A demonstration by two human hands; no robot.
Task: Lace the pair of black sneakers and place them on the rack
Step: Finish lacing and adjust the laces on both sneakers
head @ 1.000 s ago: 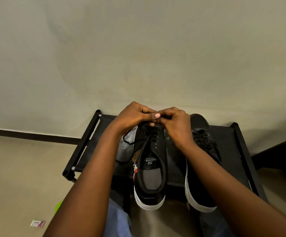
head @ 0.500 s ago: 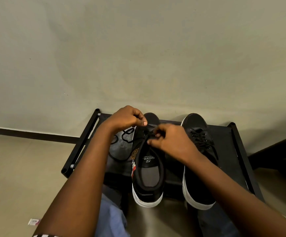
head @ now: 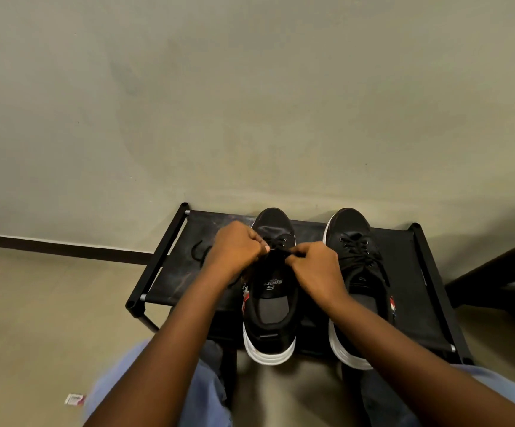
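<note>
1. Nearest: blue-clad knees [head: 207,392] at the bottom edge, cut off by the frame. Both forearms reach forward over them and cover part of the rack's near edge.
2. Small pink-and-white wrapper [head: 75,399] on the tan floor [head: 34,318], lower left, well apart from the rack. Print too small to read.
3. Rack [head: 170,272]: black frame with a dark fabric top, standing against the wall. Its right rail runs beside a dark object [head: 502,272] at the right edge; cut off, cannot tell what it is.
4. Left sneaker [head: 270,318] sits on the rack top, heel toward the viewer and overhanging the near edge, toe toward the wall; long axis runs near-to-far. White sole at the heel, insole print visible upside down.
5. Right sneaker [head: 354,241] lies just beside it on the right, parallel, same heading. Laces look threaded; its heel half is partly hidden by the right forearm.
6. Left hand [head: 237,251]: fingers curled, pinching the black lace [head: 277,251] at the left sneaker's throat. Right hand [head: 314,266]: fingers curled, pinching the same lace from the other side. Fingertips nearly meet over the tongue; the eyelets under them are hidden.
7. Loose loop of lace [head: 199,251] lies on the rack top left of the left hand; its course under the wrist is hidden.
8. Farthest: plain greyish wall [head: 250,103], dark skirting [head: 65,249] at its foot.
</note>
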